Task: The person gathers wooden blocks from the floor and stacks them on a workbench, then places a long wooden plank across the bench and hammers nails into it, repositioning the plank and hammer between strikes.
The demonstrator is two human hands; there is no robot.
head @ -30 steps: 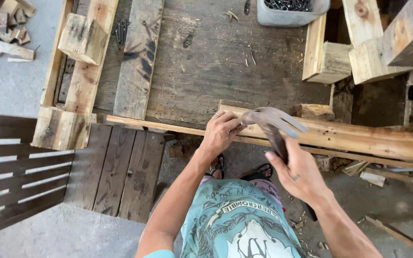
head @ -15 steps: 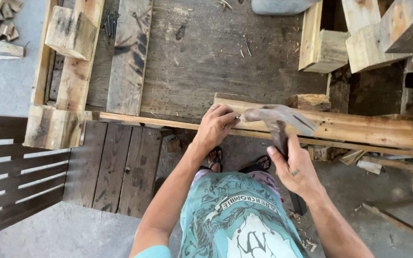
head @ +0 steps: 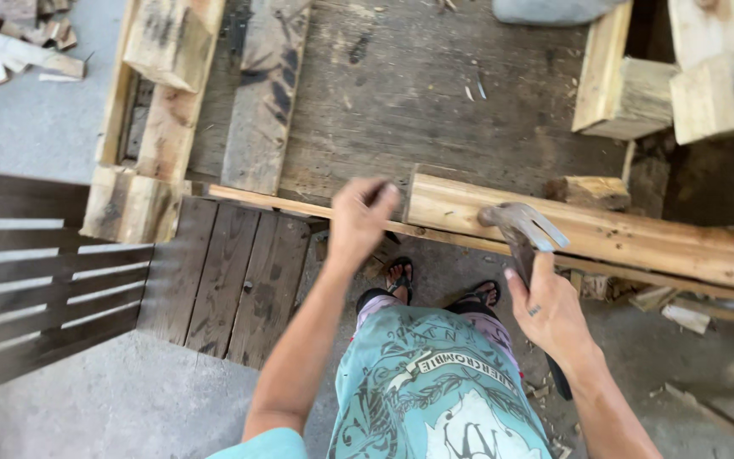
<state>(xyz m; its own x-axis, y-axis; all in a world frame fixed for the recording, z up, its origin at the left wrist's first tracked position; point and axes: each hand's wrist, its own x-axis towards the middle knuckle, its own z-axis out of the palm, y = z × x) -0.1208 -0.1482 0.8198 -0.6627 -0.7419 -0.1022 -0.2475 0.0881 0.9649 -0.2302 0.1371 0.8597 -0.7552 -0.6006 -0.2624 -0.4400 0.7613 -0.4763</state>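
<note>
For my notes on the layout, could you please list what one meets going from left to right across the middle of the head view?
Dark slatted panel → dark plank panel → left hand → hammer → right hand → pale wooden beam.

A gray concrete floor (head: 53, 408) lies under wooden pallets (head: 239, 280), with wood scraps (head: 2, 59) scattered in daylight.
</note>
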